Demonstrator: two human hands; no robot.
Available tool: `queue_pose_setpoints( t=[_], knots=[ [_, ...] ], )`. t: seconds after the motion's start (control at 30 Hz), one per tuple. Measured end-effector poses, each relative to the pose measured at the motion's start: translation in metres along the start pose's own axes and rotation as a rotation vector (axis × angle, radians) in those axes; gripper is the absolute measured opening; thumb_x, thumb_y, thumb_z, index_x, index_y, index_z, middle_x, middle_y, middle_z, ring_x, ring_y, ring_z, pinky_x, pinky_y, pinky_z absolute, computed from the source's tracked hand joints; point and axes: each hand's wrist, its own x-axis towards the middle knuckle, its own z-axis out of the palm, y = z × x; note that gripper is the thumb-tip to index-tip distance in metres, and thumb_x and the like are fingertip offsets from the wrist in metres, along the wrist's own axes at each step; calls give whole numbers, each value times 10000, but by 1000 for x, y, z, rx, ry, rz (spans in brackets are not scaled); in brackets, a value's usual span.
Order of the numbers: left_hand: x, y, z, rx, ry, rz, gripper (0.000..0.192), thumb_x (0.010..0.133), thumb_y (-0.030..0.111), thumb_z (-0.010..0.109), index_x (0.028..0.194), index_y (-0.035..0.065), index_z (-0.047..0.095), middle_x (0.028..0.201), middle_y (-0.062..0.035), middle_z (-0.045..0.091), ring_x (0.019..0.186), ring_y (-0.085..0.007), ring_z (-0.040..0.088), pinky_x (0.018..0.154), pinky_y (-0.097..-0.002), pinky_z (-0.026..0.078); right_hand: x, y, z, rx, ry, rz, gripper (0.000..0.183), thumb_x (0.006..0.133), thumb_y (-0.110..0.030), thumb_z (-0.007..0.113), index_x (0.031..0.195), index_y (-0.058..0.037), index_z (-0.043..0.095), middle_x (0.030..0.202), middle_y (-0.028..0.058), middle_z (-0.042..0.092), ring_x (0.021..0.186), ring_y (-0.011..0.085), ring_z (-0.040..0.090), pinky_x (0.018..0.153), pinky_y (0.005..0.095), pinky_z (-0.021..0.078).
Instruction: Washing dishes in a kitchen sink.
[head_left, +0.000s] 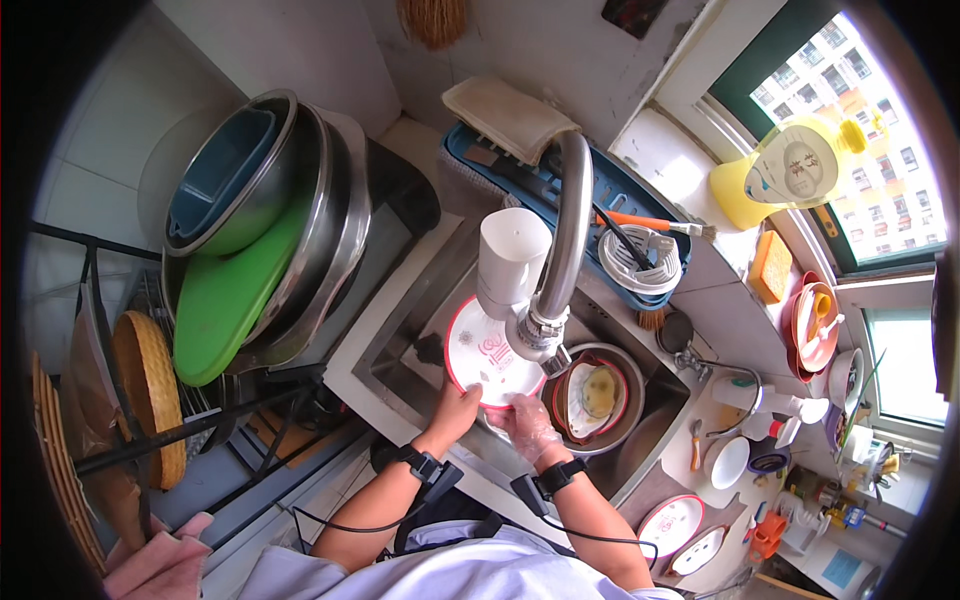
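Over the stainless steel sink (375, 352), a white plate (480, 360) with a red rim and a red printed pattern is held in both hands. My left hand (452, 412) grips its near left edge with the thumb on top. A thin clear glove seems to cover my right hand (529, 427), which holds the near right edge. The faucet (577, 217), with a white filter unit (514, 259) attached, hides the plate's far right part. To the right of the plate, a metal basin (634, 379) in the sink holds red-rimmed dishes (574, 409) and something yellowish.
Left of the sink, steel bowls (352, 187) and a green board (240, 300) lean on a black rack (202, 431). Behind the faucet stands a blue basket (660, 300) with a brush (660, 223). A plate (671, 525) and a white bowl (727, 463) occupy the right counter.
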Motion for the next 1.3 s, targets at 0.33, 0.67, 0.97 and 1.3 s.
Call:
queue_pose_setpoints(
  t=[0.33, 0.67, 0.97, 1.3],
  knots=[
    [-11, 69, -20, -305, -255, -517, 496, 873, -54, 441, 1369, -36, 436, 1307, -135, 574, 1171, -235, 602, 981, -397, 528, 17, -17, -59, -1439, 174, -961, 175, 823, -31, 521, 969, 43, 583, 902, 277, 596, 863, 445, 591, 770, 483, 494],
    [-19, 4, 15, -598, -3, -373, 422, 970, 133, 629, 1342, -20, 503, 1277, -109, 600, 1107, -178, 604, 956, -309, 485, -62, -47, 4, -988, 348, -750, 236, 993, -120, 446, 1189, 5, 486, 816, 246, 622, 784, 403, 649, 706, 460, 497],
    [8, 33, -9, -334, 29, -244, 717, 997, 577, 456, 1362, -41, 473, 1296, -126, 578, 1173, -167, 538, 988, -302, 434, -7, -16, -31, -691, 254, -790, 255, 1013, -159, 517, 1212, 0, 519, 896, 206, 624, 794, 335, 615, 730, 396, 482],
    [-5, 23, -16, -374, -46, -428, 763, 991, 586, 439, 1511, 81, 202, 1388, -159, 478, 1219, -248, 549, 834, -391, 591, -49, -28, -5, -1358, 214, -935, 459, 978, -231, 533, 1367, 11, 498, 1358, 262, 524, 1307, 380, 469, 1123, 524, 313]
  ],
)
